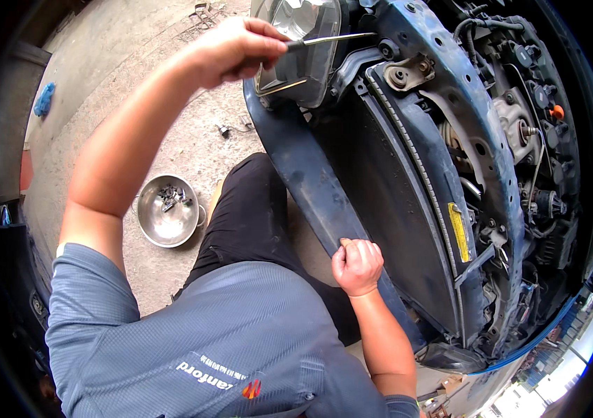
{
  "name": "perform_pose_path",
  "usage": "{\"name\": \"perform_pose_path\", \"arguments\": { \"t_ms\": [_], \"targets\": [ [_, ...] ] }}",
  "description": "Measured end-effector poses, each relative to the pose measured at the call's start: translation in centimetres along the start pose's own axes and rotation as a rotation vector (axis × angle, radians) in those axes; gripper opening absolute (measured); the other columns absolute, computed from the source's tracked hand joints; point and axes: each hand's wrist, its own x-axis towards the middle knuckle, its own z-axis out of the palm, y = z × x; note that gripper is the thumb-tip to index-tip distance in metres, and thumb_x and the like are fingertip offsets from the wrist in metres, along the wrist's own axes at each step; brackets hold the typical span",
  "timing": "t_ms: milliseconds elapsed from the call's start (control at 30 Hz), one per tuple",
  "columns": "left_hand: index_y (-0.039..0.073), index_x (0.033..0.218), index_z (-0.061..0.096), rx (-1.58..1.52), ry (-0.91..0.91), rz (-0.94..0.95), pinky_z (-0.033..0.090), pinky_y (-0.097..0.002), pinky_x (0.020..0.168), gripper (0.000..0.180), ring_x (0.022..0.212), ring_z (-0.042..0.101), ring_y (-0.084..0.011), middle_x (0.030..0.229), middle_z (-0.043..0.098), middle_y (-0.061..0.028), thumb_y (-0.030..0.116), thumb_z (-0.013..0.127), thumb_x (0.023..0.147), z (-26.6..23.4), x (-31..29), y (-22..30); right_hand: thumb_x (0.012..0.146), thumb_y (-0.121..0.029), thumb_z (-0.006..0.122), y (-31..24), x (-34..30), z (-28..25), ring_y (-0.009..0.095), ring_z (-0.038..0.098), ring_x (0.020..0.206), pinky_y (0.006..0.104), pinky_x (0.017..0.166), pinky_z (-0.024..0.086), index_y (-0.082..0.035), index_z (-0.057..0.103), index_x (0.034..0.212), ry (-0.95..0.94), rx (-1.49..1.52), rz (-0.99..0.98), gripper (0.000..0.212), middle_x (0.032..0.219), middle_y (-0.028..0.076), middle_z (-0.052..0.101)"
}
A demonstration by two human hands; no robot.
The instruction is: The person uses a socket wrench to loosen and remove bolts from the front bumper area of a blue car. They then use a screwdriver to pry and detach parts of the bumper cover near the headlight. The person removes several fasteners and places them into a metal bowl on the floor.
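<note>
My left hand [244,50] is raised and closed on the dark handle of a screwdriver [331,38]. Its thin metal shaft points right, across the clear headlight [293,73], with the tip close to the upper front frame [443,63] of a car. I cannot tell whether the tip touches it. Lower down, my right hand [359,267] is curled over the edge of the dark blue bumper beam [310,177]. Behind that beam lies the black radiator [387,188].
A two-handled steel bowl [173,231] with small metal parts stands on the concrete floor left of my leg. Small dark parts [224,130] and a crumpled blue thing [44,99] lie farther off. The engine bay [533,139] is exposed at right. A black panel [3,279] stands at left.
</note>
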Motion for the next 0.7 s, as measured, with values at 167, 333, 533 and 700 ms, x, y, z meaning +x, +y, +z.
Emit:
{"name": "perform_pose_path", "arguments": {
  "t_ms": [167, 333, 533, 700],
  "targets": [
    [0.001, 0.112, 0.073, 0.142, 0.132, 0.159, 0.037, -0.0207, 0.045, 0.025, 0.052, 0.053, -0.0054, 0.074, 0.064, -0.0027, 0.015, 0.074, 0.091, 4.0, -3.5, 0.4, 0.073, -0.004, 0.068, 0.1, -0.1, 0.2, 0.026, 0.061, 0.066, 0.0381, 0.063, 0.047, -0.006, 0.065, 0.090, 0.014, -0.021, -0.011, 0.017, 0.075, 0.007, 0.061],
    [0.001, 0.118, 0.073, 0.549, 0.262, 0.404, 0.054, -0.0299, 0.066, 0.033, 0.071, 0.065, -0.0136, 0.087, 0.072, -0.0088, 0.023, 0.071, 0.093, 4.7, -4.2, 0.4, 0.075, -0.005, 0.069, -0.2, 0.3, 0.7, 0.026, 0.062, 0.067, 0.0377, 0.063, 0.048, -0.007, 0.065, 0.089, 0.031, -0.032, -0.017, 0.015, 0.075, 0.007, 0.061],
    [0.005, 0.119, 0.072, 0.708, 0.294, 0.413, 0.056, -0.0316, 0.079, 0.036, 0.084, 0.072, -0.0193, 0.096, 0.075, -0.0139, 0.024, 0.074, 0.089, 4.7, -4.1, 0.7, 0.074, -0.004, 0.069, -0.3, 0.2, 0.7, 0.027, 0.062, 0.067, 0.0376, 0.063, 0.049, -0.006, 0.066, 0.086, 0.057, -0.031, -0.024, 0.012, 0.075, 0.008, 0.062],
    [0.004, 0.116, 0.070, 0.471, 0.068, 0.452, 0.045, -0.0262, 0.052, 0.029, 0.063, 0.058, -0.0097, 0.083, 0.068, -0.0051, 0.023, 0.071, 0.094, -0.3, 1.0, -0.3, 0.074, -0.004, 0.068, -0.4, 0.5, 0.7, 0.028, 0.062, 0.067, 0.0379, 0.064, 0.049, -0.006, 0.066, 0.085, 0.078, -0.039, -0.028, 0.012, 0.074, 0.008, 0.062]
  ]
}}
